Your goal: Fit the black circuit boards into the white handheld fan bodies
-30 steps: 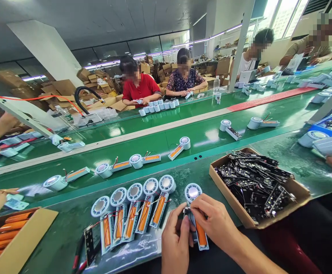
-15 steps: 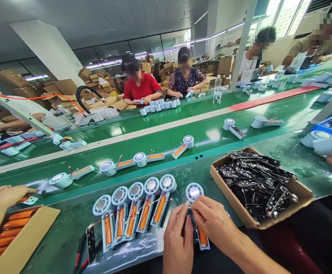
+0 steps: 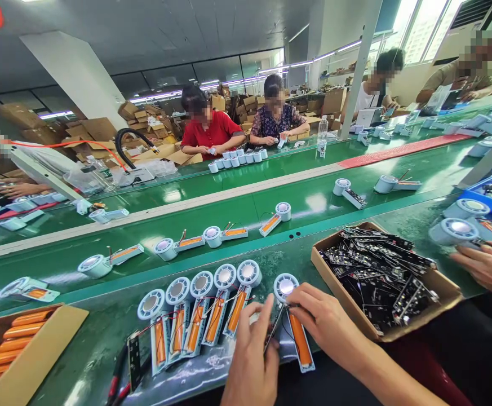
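A pale blue housing [image 3: 286, 286] with a round head and silver disc lies at the table's near edge, an orange battery [image 3: 300, 341] in its open handle. Beside it, my left hand [image 3: 252, 355] is closed on a narrow black circuit board [image 3: 274, 328], held tilted between thumb and fingers. My right hand [image 3: 324, 318] pinches just below the round head, over the handle's upper end; what lies between its fingertips is hidden. Left of my hands, several similar housings [image 3: 202, 283] with orange batteries and thin wires lie in a slanting row.
On the right sits a cardboard box [image 3: 342, 304] of black circuit boards. Another box [image 3: 57, 344] holds orange batteries at left. Red-handled pliers [image 3: 116, 375] and a loose board [image 3: 134, 361] lie nearby. Beyond runs a green conveyor [image 3: 246, 217] with housings. A co-worker's hand [image 3: 488, 268] is at right.
My left hand has moved slightly left and down, drawing the circuit board away from the handle. My right hand stays near the round head. The co-worker's hand at left has gone from view.
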`<state>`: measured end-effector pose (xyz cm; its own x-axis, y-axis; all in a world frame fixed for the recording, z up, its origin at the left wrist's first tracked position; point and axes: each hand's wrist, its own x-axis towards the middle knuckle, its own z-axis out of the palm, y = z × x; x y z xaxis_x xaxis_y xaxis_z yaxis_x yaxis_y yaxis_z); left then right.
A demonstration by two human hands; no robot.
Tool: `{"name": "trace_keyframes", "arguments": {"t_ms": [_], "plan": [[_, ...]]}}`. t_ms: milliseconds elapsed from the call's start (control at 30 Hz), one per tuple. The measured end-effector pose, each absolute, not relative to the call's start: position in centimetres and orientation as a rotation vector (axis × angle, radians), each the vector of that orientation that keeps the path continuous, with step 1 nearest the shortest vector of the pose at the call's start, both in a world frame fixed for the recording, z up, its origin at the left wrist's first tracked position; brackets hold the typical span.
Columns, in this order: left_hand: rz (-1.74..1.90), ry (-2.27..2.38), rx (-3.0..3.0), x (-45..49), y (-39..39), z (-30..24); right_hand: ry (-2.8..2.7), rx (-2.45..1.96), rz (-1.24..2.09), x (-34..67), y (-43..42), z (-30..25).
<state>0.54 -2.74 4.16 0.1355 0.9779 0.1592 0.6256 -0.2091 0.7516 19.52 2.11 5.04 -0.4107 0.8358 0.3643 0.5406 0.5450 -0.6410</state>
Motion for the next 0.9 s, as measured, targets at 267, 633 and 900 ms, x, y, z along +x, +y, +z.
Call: {"name": "trace_keyframes", "arguments": {"t_ms": [267, 633, 900], "plan": [[1.083, 1.553, 1.792, 1.3, -1.7, 5.5, -2.563, -0.802, 0.359, 20.0, 2.4, 10.0], [0.591, 1.284, 2.013, 2.1, 3.3, 4.6, -1.989, -1.182, 0.766, 22.5, 3.9, 8.0], [0.635, 1.306, 2.179, 3.0, 2.6, 3.6, -2.304, -1.056, 0.474, 23.4, 2.9, 10.4]]}}
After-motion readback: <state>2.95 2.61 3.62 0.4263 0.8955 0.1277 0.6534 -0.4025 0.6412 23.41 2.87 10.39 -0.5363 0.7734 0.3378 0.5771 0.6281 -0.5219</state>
